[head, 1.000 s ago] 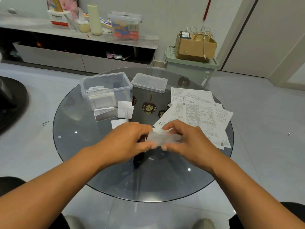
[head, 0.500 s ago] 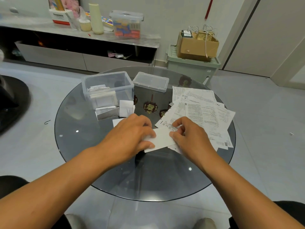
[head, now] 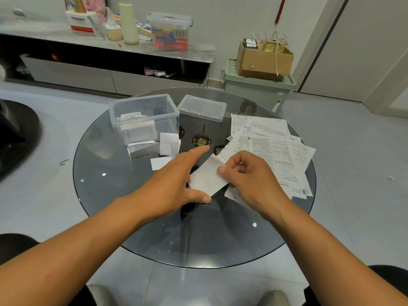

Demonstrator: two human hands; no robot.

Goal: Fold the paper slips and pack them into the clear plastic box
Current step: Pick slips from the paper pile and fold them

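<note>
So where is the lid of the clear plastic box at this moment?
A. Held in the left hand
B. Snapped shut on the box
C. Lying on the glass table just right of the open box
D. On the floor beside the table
C. The lid lies on the glass table just right of the clear plastic box, which stands open with folded slips inside; both hands are busy with a white slip.

A home living room; a low media cabinet (head: 106, 60) along the wall holds household clutter; round glass table (head: 110, 195), tiled floor (head: 364, 173), cardboard box (head: 262, 62) on a storage bin (head: 256, 91)
</note>
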